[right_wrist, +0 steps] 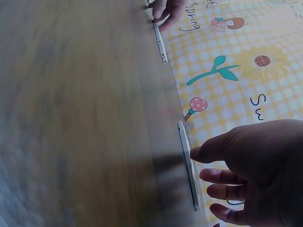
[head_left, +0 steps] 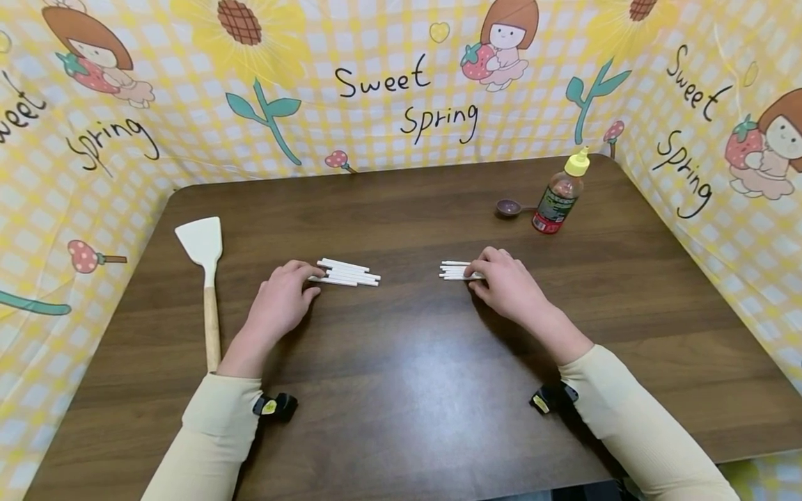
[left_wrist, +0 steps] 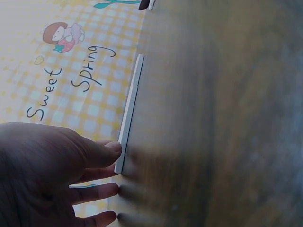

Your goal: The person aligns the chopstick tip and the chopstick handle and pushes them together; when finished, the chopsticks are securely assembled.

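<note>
Two bundles of thin white sticks lie flat on the brown table. At the left bundle (head_left: 347,273), my left hand (head_left: 285,296) rests its fingertips over the near-left end, with the thumb apart from the sticks in the head view. The right bundle (head_left: 452,271) is partly covered by my right hand (head_left: 503,282), whose fingers touch its right part. In the right wrist view, the right thumb (right_wrist: 202,153) sits close against the sticks (right_wrist: 188,163), while the other fingers are loosely bent. The left wrist view has the left hand's sticks (left_wrist: 130,111) edge-on beside the thumb.
A white spatula (head_left: 209,257) with a wooden handle lies left of my left arm. Toward the back right stand a yellow-capped bottle (head_left: 556,198) and a small dark measuring spoon (head_left: 509,207). Yellow checked cloth (head_left: 376,139) walls the table's back and sides.
</note>
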A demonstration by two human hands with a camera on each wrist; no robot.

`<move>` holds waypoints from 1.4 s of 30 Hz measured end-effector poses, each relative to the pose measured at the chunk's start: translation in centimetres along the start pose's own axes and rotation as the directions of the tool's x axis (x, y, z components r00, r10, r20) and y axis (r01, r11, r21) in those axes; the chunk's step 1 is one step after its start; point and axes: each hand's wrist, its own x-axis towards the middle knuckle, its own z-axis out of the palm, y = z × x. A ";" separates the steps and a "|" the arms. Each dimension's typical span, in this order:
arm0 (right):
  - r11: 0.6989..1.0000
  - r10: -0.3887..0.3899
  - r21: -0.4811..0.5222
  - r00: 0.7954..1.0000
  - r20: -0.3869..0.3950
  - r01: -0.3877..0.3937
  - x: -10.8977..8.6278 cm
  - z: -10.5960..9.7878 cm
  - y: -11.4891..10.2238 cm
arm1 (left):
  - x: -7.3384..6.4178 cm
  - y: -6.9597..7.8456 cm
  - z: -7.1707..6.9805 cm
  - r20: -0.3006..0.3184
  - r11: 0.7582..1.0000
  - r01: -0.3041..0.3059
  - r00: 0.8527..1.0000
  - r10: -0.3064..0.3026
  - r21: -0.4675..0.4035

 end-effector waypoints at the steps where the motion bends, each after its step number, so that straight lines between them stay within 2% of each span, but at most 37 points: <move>1: 1.000 -0.001 0.001 1.000 -0.002 0.001 0.0 0.0 0.0 | 0.0 0.0 0.0 -0.004 1.000 -0.003 1.000 0.003 0.002; 13: 0.999 -0.039 0.031 0.999 -0.009 0.039 -0.1 0.3 0.0 | -0.2 0.1 0.1 0.000 1.000 -0.012 1.000 0.012 -0.011; 21: 0.996 -0.076 0.040 0.997 0.014 0.075 -0.1 0.3 0.0 | -0.1 0.3 0.2 0.014 1.000 -0.011 1.000 0.012 -0.019; 26: 0.996 -0.092 0.006 0.995 0.043 0.092 0.0 0.3 -0.2 | -0.1 0.5 0.2 0.021 1.000 -0.012 1.000 0.012 -0.016; 30: 0.994 -0.106 -0.002 0.994 0.034 0.106 0.0 0.3 -0.3 | -0.2 0.5 0.2 0.010 0.999 -0.022 1.000 0.022 -0.026; 37: 0.985 -0.137 0.103 0.990 -0.019 0.139 0.3 0.1 -0.8 | -0.2 0.8 0.1 -0.015 0.997 -0.056 0.998 0.055 -0.058; 42: 0.964 -0.183 0.186 0.982 -0.052 0.189 0.3 0.2 -0.9 | -0.1 1.4 0.1 -0.033 0.987 -0.090 0.996 0.086 -0.132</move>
